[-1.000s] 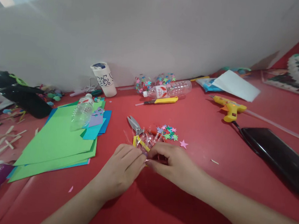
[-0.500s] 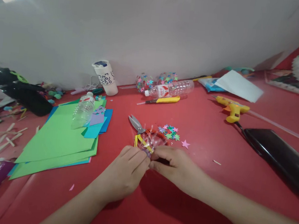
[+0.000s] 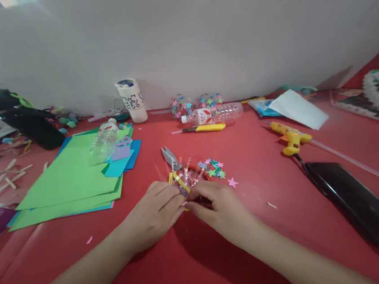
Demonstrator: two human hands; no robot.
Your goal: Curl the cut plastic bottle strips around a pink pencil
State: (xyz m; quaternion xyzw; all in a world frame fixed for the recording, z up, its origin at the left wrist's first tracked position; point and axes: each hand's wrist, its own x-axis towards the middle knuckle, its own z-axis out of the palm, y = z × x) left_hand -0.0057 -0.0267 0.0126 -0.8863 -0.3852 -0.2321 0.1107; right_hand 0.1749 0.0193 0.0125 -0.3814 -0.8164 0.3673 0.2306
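Observation:
My left hand [image 3: 158, 213] is closed around the near side of a clear plastic bottle piece [image 3: 186, 177], whose rim is cut into thin strips that fan outward. My right hand [image 3: 219, 208] pinches at the same piece from the right, thumb and forefinger meeting the left fingertips. A sliver of pink [image 3: 185, 203] shows between the fingertips; its shape is mostly hidden. Just behind the piece lie scissors [image 3: 171, 158] with yellow and red handles, blades apart, partly covered by the plastic. A small pile of colored stars [image 3: 212, 168] and one pink star [image 3: 233, 182] lie beyond my right hand.
Left are green paper sheets [image 3: 74, 175] with a cut bottle [image 3: 104, 144] on top. A yellow utility knife [image 3: 209, 127], plastic bottle [image 3: 219, 113] and white tumbler [image 3: 132, 102] sit by the wall. At right are a yellow glue gun [image 3: 291, 137] and black case [image 3: 349, 195].
My hands stay together on the bottle piece with only slight finger shifts. The view sways a little and returns. Things on the table keep their places.

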